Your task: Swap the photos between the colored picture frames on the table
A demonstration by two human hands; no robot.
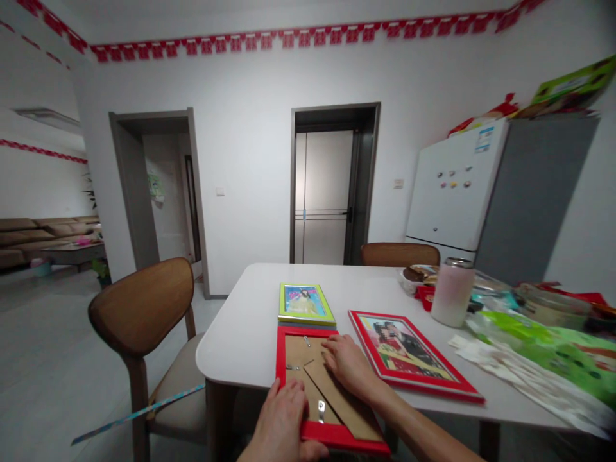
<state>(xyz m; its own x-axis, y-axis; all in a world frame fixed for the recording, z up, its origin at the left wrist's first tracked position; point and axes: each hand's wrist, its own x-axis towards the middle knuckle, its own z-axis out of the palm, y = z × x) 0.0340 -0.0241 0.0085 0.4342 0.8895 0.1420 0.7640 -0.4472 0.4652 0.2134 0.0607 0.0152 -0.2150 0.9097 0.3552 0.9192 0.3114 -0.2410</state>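
A red picture frame (280, 351) lies face down at the table's near edge, its brown backing board (294, 350) and fold-out stand (337, 398) facing up. Small metal clips (321, 410) show on the backing. My left hand (283, 417) is closed on the frame's lower left side, with the thumb along the bottom. Bent over the upper right side is my right hand (349, 366), its fingertips pressed on the backing beside the stand; what lies under them is hidden. Beyond is a lime green framed picture (305, 303). Another red framed picture (409, 350) lies face up to the right.
On the white table (240, 321), a pink and white bottle (452, 292) stands right of the frames. Near it are a green package (553, 346), white cloth-like material (510, 369) and several containers. A wooden chair (144, 308) is at the left, another chair (399, 254) behind the table.
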